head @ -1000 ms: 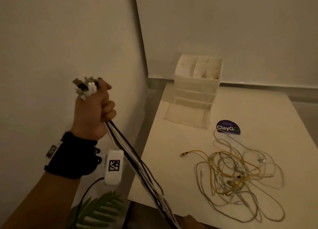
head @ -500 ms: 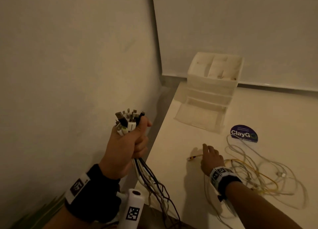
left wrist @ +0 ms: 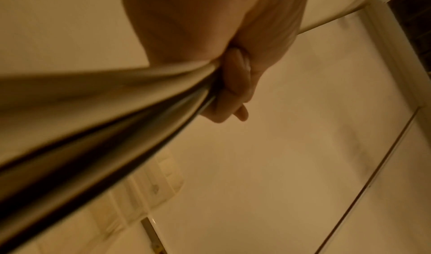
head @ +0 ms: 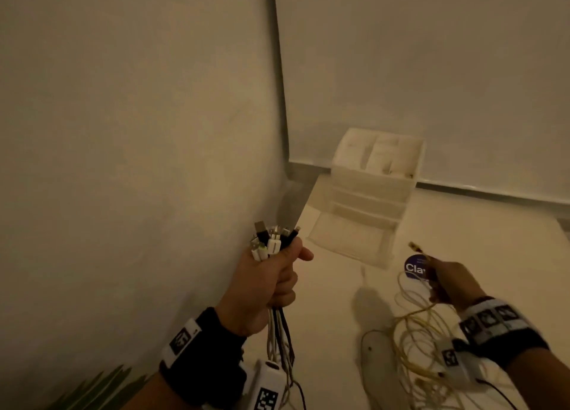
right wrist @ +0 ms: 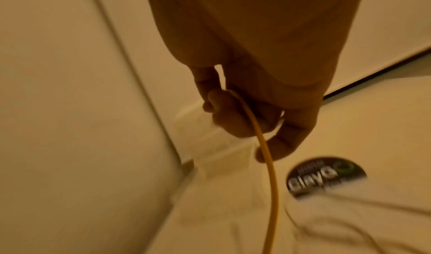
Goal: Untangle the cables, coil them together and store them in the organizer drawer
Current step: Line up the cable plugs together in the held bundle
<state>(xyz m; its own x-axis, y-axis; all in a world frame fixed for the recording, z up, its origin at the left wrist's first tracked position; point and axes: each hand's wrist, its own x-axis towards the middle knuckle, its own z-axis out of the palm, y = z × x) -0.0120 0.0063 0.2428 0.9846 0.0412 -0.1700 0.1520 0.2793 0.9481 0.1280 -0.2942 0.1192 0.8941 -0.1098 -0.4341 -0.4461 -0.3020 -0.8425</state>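
Observation:
My left hand [head: 271, 281] [left wrist: 229, 84] is fisted round a bundle of black and white cables [head: 279, 332] [left wrist: 97, 129]; their plugs [head: 270, 240] stick up above the fist and the cords hang below it, off the table's left edge. My right hand [head: 444, 281] [right wrist: 245, 114] pinches a yellow cable [head: 424, 257] [right wrist: 268, 158] near its plug, lifted above the table. That cable runs down into a tangle of yellow and pale cables [head: 419, 342] on the table. The clear organizer [head: 374, 190] stands at the back with its bottom drawer [head: 348, 240] pulled open.
A round dark sticker [head: 415, 268] [right wrist: 326, 175] lies on the white table [head: 493, 255], partly behind my right hand. Walls close in on the left and behind. Green leaves [head: 95, 388] show at the lower left, beside the table.
My right hand has taken the yellow cable's end off the table and raised it. My left hand with the bundle has shifted right, closer to the table's edge.

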